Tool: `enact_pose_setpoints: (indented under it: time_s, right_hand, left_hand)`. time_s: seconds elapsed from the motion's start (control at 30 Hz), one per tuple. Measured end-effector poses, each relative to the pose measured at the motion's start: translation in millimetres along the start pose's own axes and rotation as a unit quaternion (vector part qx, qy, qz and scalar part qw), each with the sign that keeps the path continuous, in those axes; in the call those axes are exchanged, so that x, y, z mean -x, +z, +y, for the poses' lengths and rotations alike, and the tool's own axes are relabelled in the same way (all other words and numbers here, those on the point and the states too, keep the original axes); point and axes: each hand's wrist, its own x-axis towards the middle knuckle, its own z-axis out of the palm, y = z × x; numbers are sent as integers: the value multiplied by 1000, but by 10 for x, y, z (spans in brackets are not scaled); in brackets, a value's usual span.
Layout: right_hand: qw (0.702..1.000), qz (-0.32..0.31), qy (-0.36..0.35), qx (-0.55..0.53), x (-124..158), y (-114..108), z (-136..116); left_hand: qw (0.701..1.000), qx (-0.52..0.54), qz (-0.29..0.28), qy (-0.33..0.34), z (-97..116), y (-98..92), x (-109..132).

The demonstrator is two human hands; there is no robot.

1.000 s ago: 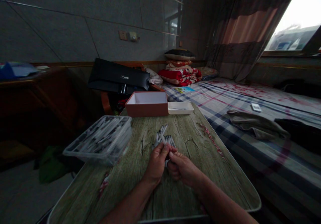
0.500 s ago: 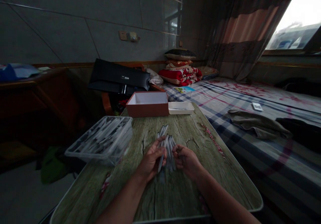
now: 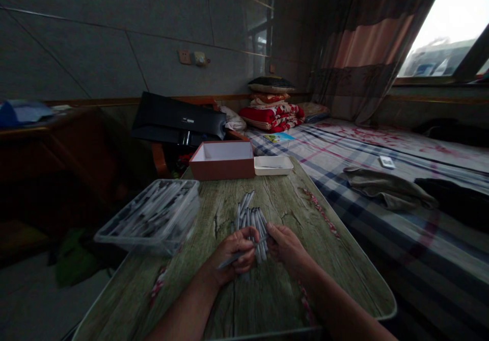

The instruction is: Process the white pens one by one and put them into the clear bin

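A slim, whitish pen (image 3: 228, 261) slants across my left hand (image 3: 237, 253), whose fingers are curled round it. My right hand (image 3: 286, 244) is closed, with thumb and fingertips pinching at the pen's upper right end. Just beyond and beneath both hands, a loose bunch of similar pens (image 3: 252, 217) lies on the wood-patterned table (image 3: 336, 285), dark ends pointing away from me. Left of my hands, a clear plastic box (image 3: 179, 236) holds many more pens (image 3: 153, 208). The small details at the held pen's end are too blurred to make out.
At the table's far end stand an open brown box (image 3: 221, 171) with a white inside and a shallow white tray (image 3: 273, 171) holding something thin. Behind them leans a black monitor (image 3: 179, 122). A bed with a checked sheet (image 3: 324, 173) runs along the right.
My left hand has turned and lowered, and its pen has swung from nearly upright to a slant towards my right hand. My right hand now meets the pen's end. The view shifted slightly.
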Motion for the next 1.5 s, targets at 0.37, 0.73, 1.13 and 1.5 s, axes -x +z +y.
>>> enact_pose_setpoints:
  time_s: [0.37, 0.73, 1.13, 1.5]
  right_hand:
    - [996, 91, -3, 12, -42, -42, -7]
    - [993, 57, -93, 54, 0, -30, -15]
    - [995, -31, -81, 44, 74, -72, -75]
    - [996, -29, -65, 44, 51, -74, -73]
  left_hand:
    - [933, -211, 227, 183, -97, 151, -47]
    - [926, -130, 297, 193, -55, 157, -57]
    - [925, -132, 299, 192, -37, 174, -50]
    - [928, -134, 285, 200, -62, 133, -48]
